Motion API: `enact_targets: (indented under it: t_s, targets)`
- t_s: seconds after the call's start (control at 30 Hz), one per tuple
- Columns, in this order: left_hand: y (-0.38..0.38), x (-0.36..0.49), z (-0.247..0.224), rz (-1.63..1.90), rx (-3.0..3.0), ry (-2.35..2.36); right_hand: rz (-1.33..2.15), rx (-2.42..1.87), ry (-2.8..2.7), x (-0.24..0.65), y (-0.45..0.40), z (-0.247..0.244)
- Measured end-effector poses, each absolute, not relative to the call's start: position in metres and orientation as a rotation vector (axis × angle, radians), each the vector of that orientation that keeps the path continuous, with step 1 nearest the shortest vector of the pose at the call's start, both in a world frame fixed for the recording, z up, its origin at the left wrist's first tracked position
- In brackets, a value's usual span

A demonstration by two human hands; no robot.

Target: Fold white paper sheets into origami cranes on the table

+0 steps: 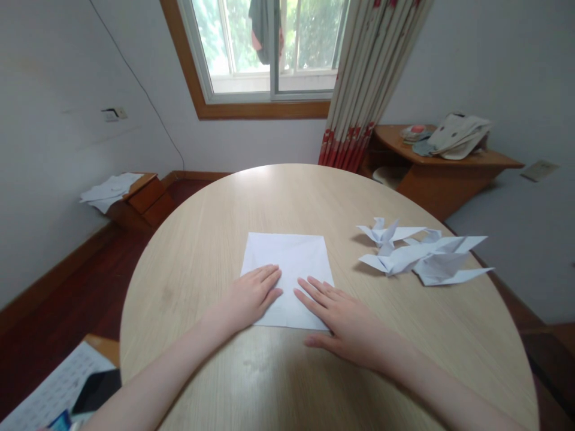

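Note:
A square sheet of white paper (287,254) lies flat on the round wooden table (188,239), with faint creases in it. My left hand (254,295) rests palm down on the paper's left side, fingers stretched out. Over the right edge of the sheet lies my right hand (335,314), flat with its fingers apart; its thumb sits just off the lower edge of the paper. Several folded paper cranes (422,254) stand in a cluster on the table to the right of the sheet.
At the lower left are a dark phone (97,390) and a printed sheet (58,383) beside the table. A small cabinet with papers (112,190) stands at the left wall. A corner desk (476,158) holds a cloth bag (460,136). A curtain (359,90) hangs by the window.

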State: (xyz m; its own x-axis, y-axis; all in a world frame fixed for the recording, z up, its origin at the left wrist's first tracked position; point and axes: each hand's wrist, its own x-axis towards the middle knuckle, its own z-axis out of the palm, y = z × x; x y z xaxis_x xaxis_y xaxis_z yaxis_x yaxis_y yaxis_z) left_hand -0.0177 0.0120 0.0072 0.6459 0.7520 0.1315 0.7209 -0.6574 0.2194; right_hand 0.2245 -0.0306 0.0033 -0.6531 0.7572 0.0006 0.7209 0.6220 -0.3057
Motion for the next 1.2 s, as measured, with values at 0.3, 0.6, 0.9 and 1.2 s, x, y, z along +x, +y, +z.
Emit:
enact_targets:
  t_s: [0.3,0.6,0.9,1.2]
  targets:
    - [-0.003,-0.009,0.029,0.193,2.694,1.098,0.398,-1.256,-2.718,0.225,-0.032,0.003]
    - [-0.004,-0.007,0.024,0.056,2.778,1.056,0.502,-1.285,-2.766,0.228,-0.029,0.012]
    - [0.000,-0.014,0.017,0.176,2.978,0.897,0.881,-1.275,-2.695,0.237,-0.017,0.021]
    - [0.004,-0.015,0.018,0.079,2.883,1.030,0.992,-1.180,-2.520,0.248,-0.006,0.016]
